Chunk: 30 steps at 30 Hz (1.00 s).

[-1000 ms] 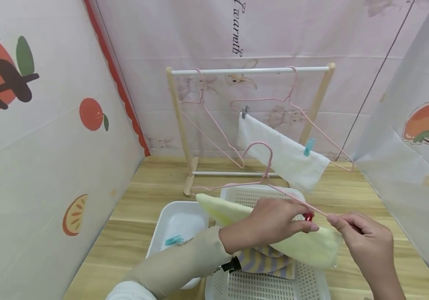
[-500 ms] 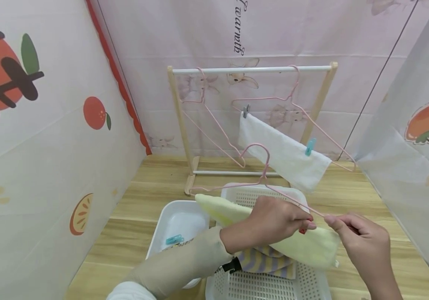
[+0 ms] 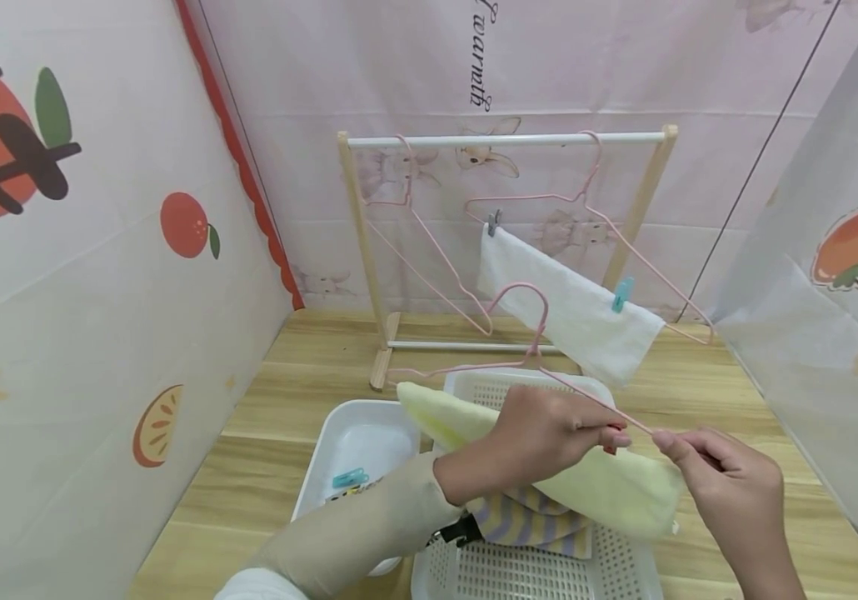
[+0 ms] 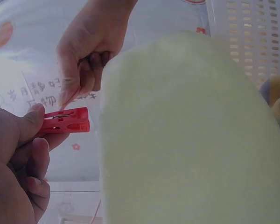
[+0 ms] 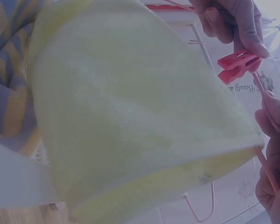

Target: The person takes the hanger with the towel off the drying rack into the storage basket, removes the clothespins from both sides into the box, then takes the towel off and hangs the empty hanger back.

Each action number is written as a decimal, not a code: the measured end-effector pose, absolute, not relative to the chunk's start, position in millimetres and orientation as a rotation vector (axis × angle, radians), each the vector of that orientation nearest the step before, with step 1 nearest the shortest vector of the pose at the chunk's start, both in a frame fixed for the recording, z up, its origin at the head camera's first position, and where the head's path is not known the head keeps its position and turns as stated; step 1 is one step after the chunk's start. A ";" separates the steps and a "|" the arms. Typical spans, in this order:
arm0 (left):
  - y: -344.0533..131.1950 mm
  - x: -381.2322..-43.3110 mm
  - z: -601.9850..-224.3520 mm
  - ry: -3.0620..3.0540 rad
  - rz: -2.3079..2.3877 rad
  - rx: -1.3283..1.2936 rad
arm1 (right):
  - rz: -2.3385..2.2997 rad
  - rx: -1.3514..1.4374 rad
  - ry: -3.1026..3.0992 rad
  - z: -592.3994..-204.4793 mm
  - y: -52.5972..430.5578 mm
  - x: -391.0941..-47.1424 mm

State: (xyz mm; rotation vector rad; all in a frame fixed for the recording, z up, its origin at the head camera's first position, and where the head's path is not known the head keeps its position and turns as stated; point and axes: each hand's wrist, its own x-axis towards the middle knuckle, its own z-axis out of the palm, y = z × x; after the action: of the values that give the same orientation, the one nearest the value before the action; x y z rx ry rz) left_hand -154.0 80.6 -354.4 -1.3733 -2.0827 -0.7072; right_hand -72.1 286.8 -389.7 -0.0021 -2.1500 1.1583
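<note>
My left hand (image 3: 549,433) pinches a red clothespin (image 4: 73,120) by its handles. The clothespin is close to the lower arm of a pink hanger (image 3: 537,354), just above a pale yellow cloth (image 3: 616,492); in the right wrist view its jaws point at the cloth's edge. That cloth is draped over the hanger's bar and hangs down. My right hand (image 3: 732,492) grips the hanger near its right end, with thumb and curled fingers around the wire (image 5: 267,170). From the left wrist, the cloth (image 4: 191,130) fills much of the view.
Behind stands a wooden rack (image 3: 504,142) with another pink hanger (image 3: 451,271) and one bearing a white cloth (image 3: 564,292), clipped by grey and blue clothespins. A white basket (image 3: 549,579) holds a striped cloth (image 3: 534,525). Left of it, a white tray (image 3: 357,425) holds blue clothespins (image 3: 350,477).
My left hand has dipped slightly and come back up, turning the red clothespin a little near the hanger's wire. My right hand keeps its grip almost in place.
</note>
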 end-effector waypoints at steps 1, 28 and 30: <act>79.0 -153.8 -353.6 -2.076 -0.714 -1.373 | 1.156 -0.007 -2.152 -389.3 286.6 -72.1; -75.5 -153.0 -390.0 -2.428 -0.875 -0.521 | 1.230 -0.213 -2.142 -393.9 291.8 -70.6; -89.5 -151.5 -399.2 -2.496 -0.900 -0.402 | 1.229 -0.210 -2.138 -394.4 291.3 -71.7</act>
State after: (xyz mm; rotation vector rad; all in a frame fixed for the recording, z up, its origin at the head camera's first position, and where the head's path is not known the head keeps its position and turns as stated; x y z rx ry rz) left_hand -151.5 -89.5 -399.2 -0.4024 -2.4956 -0.8997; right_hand -71.7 291.3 -394.4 -0.2101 -2.1377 1.2286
